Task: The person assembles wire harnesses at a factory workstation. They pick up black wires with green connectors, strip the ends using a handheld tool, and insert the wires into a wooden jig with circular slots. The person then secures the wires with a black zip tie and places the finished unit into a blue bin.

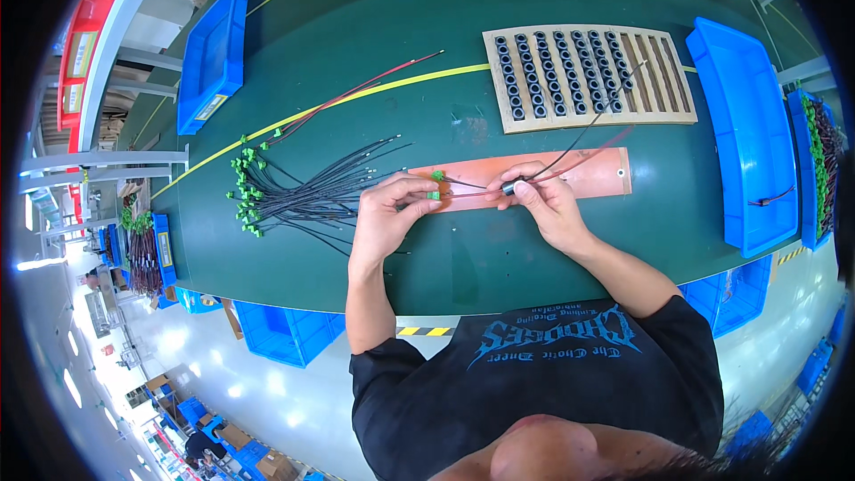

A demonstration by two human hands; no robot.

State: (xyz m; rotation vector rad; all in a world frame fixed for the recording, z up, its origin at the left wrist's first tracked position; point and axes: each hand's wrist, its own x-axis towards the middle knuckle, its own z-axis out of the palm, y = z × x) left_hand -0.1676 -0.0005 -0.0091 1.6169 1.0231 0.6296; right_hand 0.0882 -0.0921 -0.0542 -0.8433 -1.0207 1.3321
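My left hand (385, 214) pinches a small green connector (434, 196); a second green connector (438, 175) shows just above its fingertips. A red and a black wire run from the connectors toward my right hand (554, 212). Between its thumb and fingers sits a short black cylindrical core (510, 188), with the wires passing at it. Beyond that hand, the black wire (577, 139) and the red wire (583, 159) stick out up to the right. Both hands are over an orange-pink mat strip (606, 175). Left of them lies a bundle of black wires (312, 191) ending in green connectors (248, 191).
A wooden slotted tray (666, 80) holds rows of black ring cores (559, 76). Blue bins stand at the right (744, 142) and the far left (214, 62). Several red wires (356, 89) lie on the green table (356, 27). More blue bins (285, 334) are below the near edge.
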